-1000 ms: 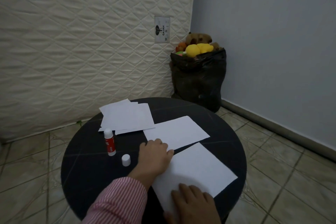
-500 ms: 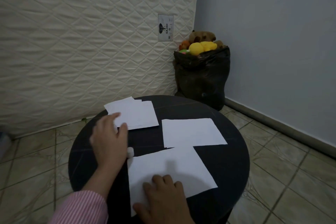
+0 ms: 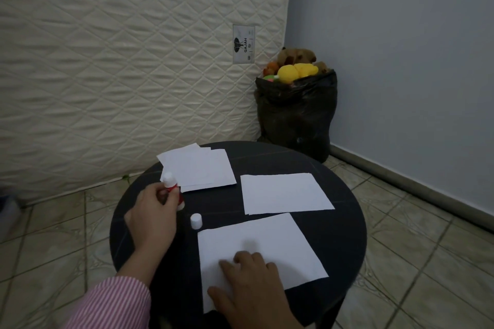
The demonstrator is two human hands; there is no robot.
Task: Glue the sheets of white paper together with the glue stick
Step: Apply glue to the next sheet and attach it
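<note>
White paper comes first in my view: the nearest sheet point(image 3: 256, 251) lies flat at the near edge of the round black tabletop point(image 3: 344, 224), and my right hand point(image 3: 251, 291) presses on its near-left part, fingers point(image 3: 242, 258) spread flat and grasping nothing. Beside it, my left hand point(image 3: 152, 219), in a pink-striped sleeve point(image 3: 112, 304), has its fingers closed around the red-and-white glue stick point(image 3: 172, 188), which stands upright and uncapped. I see its white cap point(image 3: 196, 220) standing on the tabletop just off the near sheet's far-left corner. Farther on, a second sheet point(image 3: 284, 192) lies flat to the right, apart from a loose stack of sheets point(image 3: 199, 167) to the left. Beyond stand a quilted mattress point(image 3: 120, 61) and a black bag point(image 3: 296, 112) of soft toys.
</note>
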